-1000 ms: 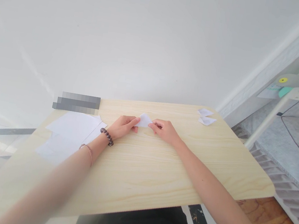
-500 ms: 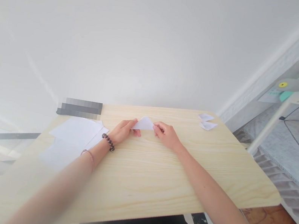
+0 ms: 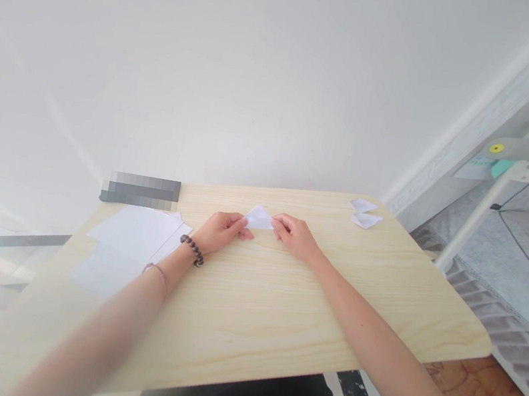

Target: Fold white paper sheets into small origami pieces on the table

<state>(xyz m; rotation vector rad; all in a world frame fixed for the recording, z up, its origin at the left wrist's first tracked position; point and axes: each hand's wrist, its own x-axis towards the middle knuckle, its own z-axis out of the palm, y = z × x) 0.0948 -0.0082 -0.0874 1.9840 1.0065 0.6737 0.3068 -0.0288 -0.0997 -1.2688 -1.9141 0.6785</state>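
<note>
A small folded piece of white paper [image 3: 260, 218] lies just above the far middle of the light wooden table [image 3: 276, 308]. My left hand [image 3: 223, 230] pinches its left corner with thumb and fingers closed; a dark bead bracelet and a thin band circle that wrist. My right hand [image 3: 295, 235] pinches the paper's right corner, fingers curled. Both hands rest close to the tabletop, a paper's width apart.
Several loose white sheets [image 3: 130, 240] lie on the table's left part. Two small folded paper pieces [image 3: 366, 214] sit at the far right corner. A white wall stands behind the table. A white stand with a lamp-like arm [image 3: 514, 162] rises at the right, over a grey rug.
The folded paper was lifted and stretched wider between the hands half a second ago; now it is shorter and lower, and both hands have closed in a little.
</note>
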